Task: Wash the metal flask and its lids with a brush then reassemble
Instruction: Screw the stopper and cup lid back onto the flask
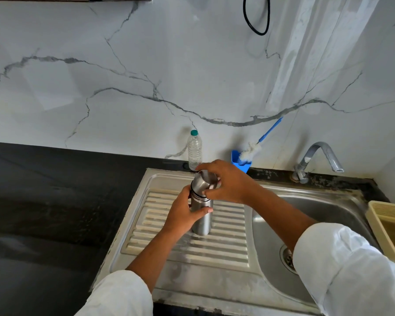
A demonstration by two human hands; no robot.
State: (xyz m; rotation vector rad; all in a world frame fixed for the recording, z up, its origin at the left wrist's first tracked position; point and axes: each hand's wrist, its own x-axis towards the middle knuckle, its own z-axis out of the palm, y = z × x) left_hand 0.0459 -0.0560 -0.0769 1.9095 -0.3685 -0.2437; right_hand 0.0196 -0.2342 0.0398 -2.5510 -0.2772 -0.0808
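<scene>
A metal flask (pixel 202 221) stands upright on the ribbed drainboard (pixel 187 245) of the steel sink. My left hand (pixel 183 213) grips its body from the left. My right hand (pixel 226 182) holds the metal cup lid (pixel 202 182) by its rim, tilted on top of the flask's neck. A bottle brush (pixel 251 151) with white bristles and a blue handle leans in a blue holder (pixel 243 165) against the wall behind the sink.
A clear plastic water bottle (pixel 194 150) with a green cap stands behind the flask. The sink basin (pixel 306 215) with its drain lies to the right, below a tap (pixel 317 159). A beige basket (pixel 390 226) sits at the right edge. Black countertop (pixel 55 201) spreads left.
</scene>
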